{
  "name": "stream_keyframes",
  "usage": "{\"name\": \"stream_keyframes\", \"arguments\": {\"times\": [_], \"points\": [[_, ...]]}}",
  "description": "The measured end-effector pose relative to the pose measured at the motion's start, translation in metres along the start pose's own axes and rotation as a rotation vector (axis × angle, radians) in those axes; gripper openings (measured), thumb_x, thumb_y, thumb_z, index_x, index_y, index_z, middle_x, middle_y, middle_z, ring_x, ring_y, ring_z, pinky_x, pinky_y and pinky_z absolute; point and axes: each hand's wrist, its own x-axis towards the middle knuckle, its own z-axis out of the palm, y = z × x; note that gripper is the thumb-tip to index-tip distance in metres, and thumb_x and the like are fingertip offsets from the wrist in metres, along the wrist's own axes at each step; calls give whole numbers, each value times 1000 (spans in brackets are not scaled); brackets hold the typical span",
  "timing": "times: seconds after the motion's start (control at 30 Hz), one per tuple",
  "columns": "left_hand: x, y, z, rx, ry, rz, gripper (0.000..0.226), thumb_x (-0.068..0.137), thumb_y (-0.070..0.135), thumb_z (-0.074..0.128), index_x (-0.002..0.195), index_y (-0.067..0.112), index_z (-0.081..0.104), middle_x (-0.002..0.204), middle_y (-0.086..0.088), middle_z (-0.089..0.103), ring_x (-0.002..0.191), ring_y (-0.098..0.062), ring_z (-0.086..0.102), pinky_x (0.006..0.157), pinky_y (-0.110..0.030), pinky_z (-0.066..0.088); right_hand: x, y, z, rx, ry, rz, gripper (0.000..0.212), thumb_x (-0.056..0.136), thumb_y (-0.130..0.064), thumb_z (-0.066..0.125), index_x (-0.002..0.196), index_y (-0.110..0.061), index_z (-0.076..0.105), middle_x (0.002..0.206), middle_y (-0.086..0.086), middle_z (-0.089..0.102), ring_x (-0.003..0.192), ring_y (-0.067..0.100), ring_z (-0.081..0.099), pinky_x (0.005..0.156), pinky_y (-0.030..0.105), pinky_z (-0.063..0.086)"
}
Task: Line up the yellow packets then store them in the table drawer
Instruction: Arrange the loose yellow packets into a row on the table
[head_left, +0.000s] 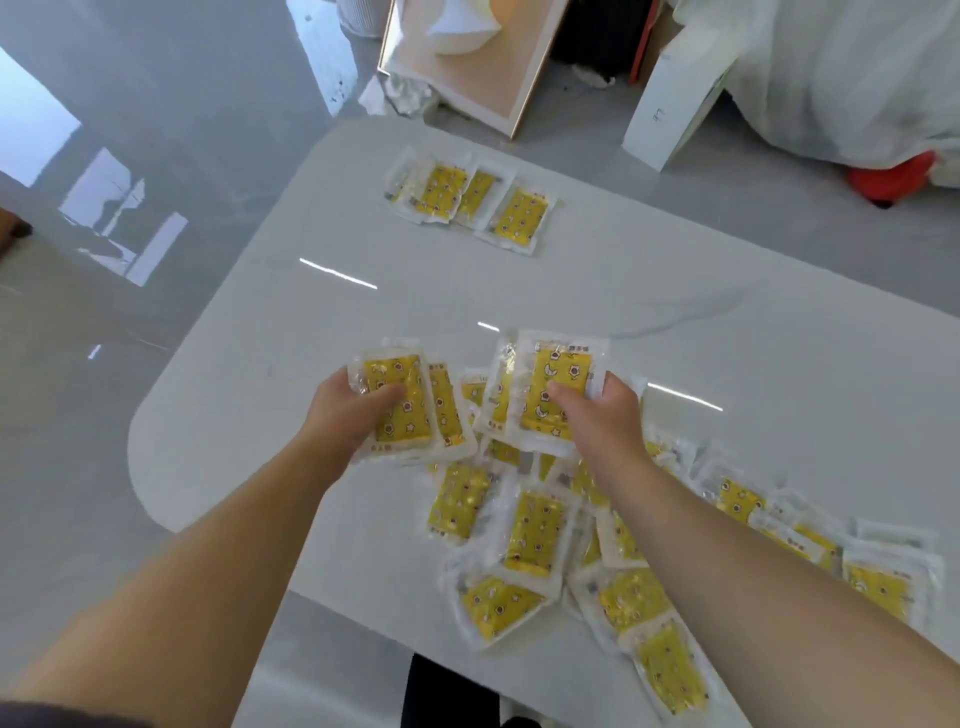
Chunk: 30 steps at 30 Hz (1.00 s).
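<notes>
Several yellow packets in clear wrappers lie in a loose pile (535, 530) on the near right of the white table (311, 322). My left hand (345, 415) grips a small stack of packets (402, 402), thumb on top. My right hand (605, 415) grips another stack of packets (553, 384), held just above the pile. A short row of three packets (467, 195) lies near the table's far edge. No drawer is visible.
Beyond the table's far edge stand a leaning framed panel (498, 73), a white board (670, 104), a white cloth-covered heap (852, 78) and a red object (888, 179). Glossy grey floor (130, 156) surrounds the table on the left.
</notes>
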Motion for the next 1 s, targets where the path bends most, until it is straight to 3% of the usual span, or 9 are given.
{"name": "stream_keyframes", "arguments": {"times": [0.13,0.33,0.43,0.53,0.67,0.77,0.87,1.0], "points": [[73,61,21,22,-51,48,13,84,10,71,89,19,63,88,-3,71,76,-17,70,65,-31,57,63,-38,2,75,54,15,5,85,-21,68,87,-23,65,88,-4,70,82,13,65,68,26,49],[180,128,62,140,-106,101,21,84,13,71,102,16,62,91,1,70,82,-16,69,75,-34,57,161,-64,18,136,148,119,6,83,-24,69,87,-23,64,91,-2,69,79,14,62,66,27,47],[216,147,85,236,-113,133,15,86,15,68,94,20,57,85,7,64,75,-9,64,62,-23,51,196,-69,23,185,189,147,7,81,-22,71,86,-22,66,94,2,72,88,20,69,78,34,54],[245,163,103,272,-110,133,15,87,17,68,96,19,56,88,5,64,78,-11,64,64,-25,51,224,-74,25,231,208,156,8,80,-20,72,87,-22,68,91,1,74,91,22,70,86,39,56],[274,177,119,310,-84,143,29,86,18,68,112,14,56,97,1,65,88,-18,67,72,-30,55,252,-81,24,241,223,158,9,82,-18,72,88,-22,67,88,-5,72,87,16,70,78,29,55],[288,183,127,386,-75,178,29,87,16,66,114,12,56,100,-3,66,91,-21,67,72,-33,56,268,-81,25,238,231,159,12,81,-18,73,92,-22,68,89,-5,72,84,15,70,76,28,55],[295,183,133,568,-42,240,28,86,17,62,112,9,56,105,-9,65,93,-26,65,80,-40,56,277,-78,27,203,253,160,12,82,-18,71,93,-22,68,88,-6,70,80,12,67,65,22,50],[296,183,135,731,93,329,32,85,22,57,109,1,56,112,-14,59,99,-31,59,77,-37,49,280,-70,24,153,303,164,5,82,-19,68,85,-21,65,84,-5,68,76,13,64,64,24,48]]}}
